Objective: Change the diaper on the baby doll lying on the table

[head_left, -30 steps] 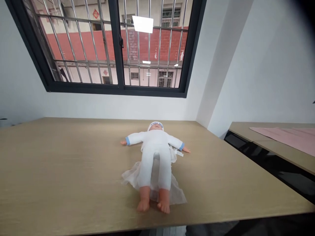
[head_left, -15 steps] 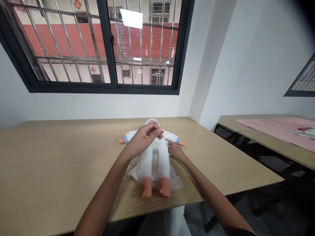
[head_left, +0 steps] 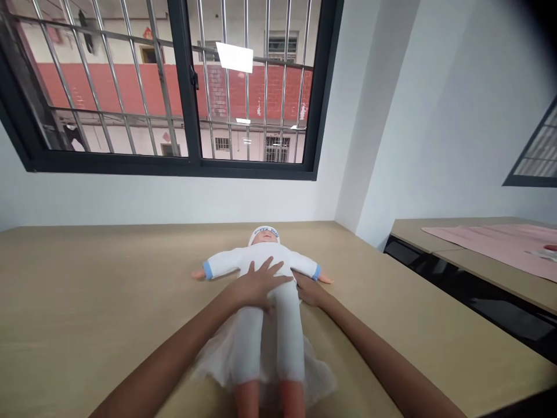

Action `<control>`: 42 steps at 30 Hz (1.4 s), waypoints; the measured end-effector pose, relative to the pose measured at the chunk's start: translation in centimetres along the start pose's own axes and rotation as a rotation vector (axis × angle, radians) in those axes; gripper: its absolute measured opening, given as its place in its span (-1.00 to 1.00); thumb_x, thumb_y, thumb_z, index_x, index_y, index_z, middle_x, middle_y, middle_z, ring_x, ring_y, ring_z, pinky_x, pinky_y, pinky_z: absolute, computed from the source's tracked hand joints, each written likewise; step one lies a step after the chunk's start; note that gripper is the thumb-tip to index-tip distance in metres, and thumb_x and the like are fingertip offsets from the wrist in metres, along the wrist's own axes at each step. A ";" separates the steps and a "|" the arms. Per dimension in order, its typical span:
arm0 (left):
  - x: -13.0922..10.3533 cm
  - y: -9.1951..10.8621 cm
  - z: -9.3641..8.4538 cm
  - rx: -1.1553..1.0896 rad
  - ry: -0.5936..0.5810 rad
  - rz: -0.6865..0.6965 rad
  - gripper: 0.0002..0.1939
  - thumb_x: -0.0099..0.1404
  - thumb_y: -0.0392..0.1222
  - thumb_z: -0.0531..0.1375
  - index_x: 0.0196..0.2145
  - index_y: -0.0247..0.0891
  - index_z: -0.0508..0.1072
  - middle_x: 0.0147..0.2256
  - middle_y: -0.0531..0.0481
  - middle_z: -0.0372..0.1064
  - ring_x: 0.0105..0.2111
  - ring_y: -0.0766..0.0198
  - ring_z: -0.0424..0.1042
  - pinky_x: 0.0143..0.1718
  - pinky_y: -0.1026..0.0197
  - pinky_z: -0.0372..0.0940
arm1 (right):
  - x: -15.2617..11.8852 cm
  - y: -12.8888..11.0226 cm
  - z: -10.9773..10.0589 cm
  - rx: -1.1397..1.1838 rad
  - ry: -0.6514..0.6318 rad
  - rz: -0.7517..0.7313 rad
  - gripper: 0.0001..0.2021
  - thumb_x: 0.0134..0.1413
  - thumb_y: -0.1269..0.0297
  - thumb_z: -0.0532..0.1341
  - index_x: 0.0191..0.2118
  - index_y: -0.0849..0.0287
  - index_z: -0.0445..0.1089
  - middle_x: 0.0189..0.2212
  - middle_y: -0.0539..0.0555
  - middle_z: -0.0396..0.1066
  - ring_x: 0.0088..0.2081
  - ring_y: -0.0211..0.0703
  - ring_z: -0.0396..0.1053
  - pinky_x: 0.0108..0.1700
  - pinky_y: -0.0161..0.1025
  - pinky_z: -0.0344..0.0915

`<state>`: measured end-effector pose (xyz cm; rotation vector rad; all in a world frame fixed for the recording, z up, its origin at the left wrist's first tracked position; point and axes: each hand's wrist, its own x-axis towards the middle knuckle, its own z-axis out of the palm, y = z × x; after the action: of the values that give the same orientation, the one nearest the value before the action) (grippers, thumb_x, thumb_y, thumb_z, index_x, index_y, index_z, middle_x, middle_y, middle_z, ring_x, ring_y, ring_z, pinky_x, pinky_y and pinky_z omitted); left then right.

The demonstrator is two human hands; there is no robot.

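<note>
A baby doll (head_left: 265, 252) in a white suit with blue cuffs and a printed white cap lies face up on the table, arms spread and feet toward me. My left hand (head_left: 256, 285) rests flat across its belly, fingers spread. At the doll's waist on the right side is my right hand (head_left: 310, 290); its fingers reach in against or under the body and are hidden. A thin, sheer white cloth (head_left: 319, 377) lies beneath the legs and shows on both sides of them.
The wooden table (head_left: 108, 290) runs back to a white wall below a barred window (head_left: 256, 168). To the right stands a second table (head_left: 413, 235) with a pink cloth (head_left: 487, 241) and a small white and red item on it.
My left hand, half curled above the doll's middle before, has come down and spread flat on its belly. My right hand stays at the doll's side. The view has shifted closer to the doll.
</note>
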<state>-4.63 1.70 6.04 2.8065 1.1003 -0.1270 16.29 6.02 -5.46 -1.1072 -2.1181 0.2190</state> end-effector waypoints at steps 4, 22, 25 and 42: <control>-0.3 -0.7 0.3 -0.056 0.023 0.055 -0.09 -0.03 -0.20 0.33 0.23 0.03 0.01 0.30 -0.06 -0.33 0.26 -0.18 -0.38 0.14 -0.34 -0.22 | -0.2 0.9 0.3 -0.001 -0.040 0.011 -0.70 0.21 0.35 -0.08 -0.07 0.17 0.31 -0.10 0.16 0.37 -0.04 -0.05 0.31 0.00 -0.16 0.20; -0.8 -4.0 -1.8 -0.180 0.255 -0.102 -0.86 0.17 -0.20 0.03 -0.49 -0.23 0.33 -0.42 0.06 0.33 -0.43 0.26 0.28 -0.45 0.25 0.08 | -2.0 -1.5 -0.2 -0.038 0.307 -0.114 -0.85 0.16 0.31 0.08 -0.16 0.09 0.32 -0.27 0.08 0.34 -0.16 -0.10 0.27 -0.10 -0.11 0.18; -1.1 -4.3 -2.5 -0.205 0.238 -0.074 -0.86 0.17 -0.20 0.04 -0.46 -0.23 0.35 -0.40 0.05 0.34 -0.41 0.26 0.29 -0.43 0.25 0.09 | -1.9 -1.6 -0.1 -0.052 0.334 -0.125 -0.89 0.16 0.35 0.09 -0.22 0.11 0.34 -0.33 0.05 0.36 -0.21 -0.13 0.28 -0.14 -0.14 0.17; -3.4 -4.7 -4.9 -0.343 0.552 -0.020 -0.75 0.29 -0.01 0.03 -0.30 -0.21 0.39 -0.22 0.05 0.39 -0.20 0.25 0.34 -0.12 0.22 0.20 | -2.8 -2.2 0.0 0.030 0.350 -0.026 -0.78 0.15 0.28 0.08 -0.08 0.13 0.17 -0.17 0.14 0.25 -0.09 -0.04 0.21 -0.07 -0.05 0.19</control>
<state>-10.21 3.57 10.94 2.5688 1.1067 0.7987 15.92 2.50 -5.90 -1.0179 -1.8108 0.0396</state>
